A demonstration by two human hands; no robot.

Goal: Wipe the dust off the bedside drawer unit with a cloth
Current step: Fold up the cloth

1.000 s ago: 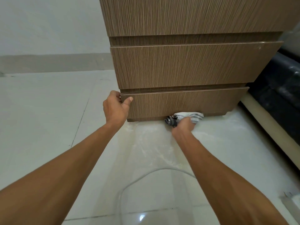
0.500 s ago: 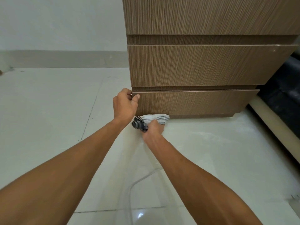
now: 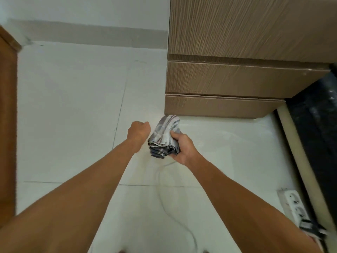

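Head view looks down at a pale tiled floor, with the bedside drawer unit filling the frame from 12 to 2 o'clock, its wood-grain drawer fronts stacked one above another. Near the centre, the right hand grips a folded cloth, grey and white with stripes, fingers curled around its right side and thumb over the top; the cloth's far end points toward 12 o'clock, at the lower left corner of the unit, and looks just short of touching it, though blur makes that hard to settle. Immediately at 9 o'clock from the cloth, the left hand is closed in a loose fist holding nothing, its knuckles just beside the cloth; whether they touch it I cannot tell. Both bare forearms run back toward 6 o'clock. A thin white cable curves across the floor between the arms, from below the right hand toward 6 o'clock. At 4 o'clock, a white power strip lies on the floor, next to a dark, plastic-wrapped object along the 3 o'clock edge. A brown wooden panel runs down the 9 o'clock edge, and a grey skirting board crosses at 11 o'clock.
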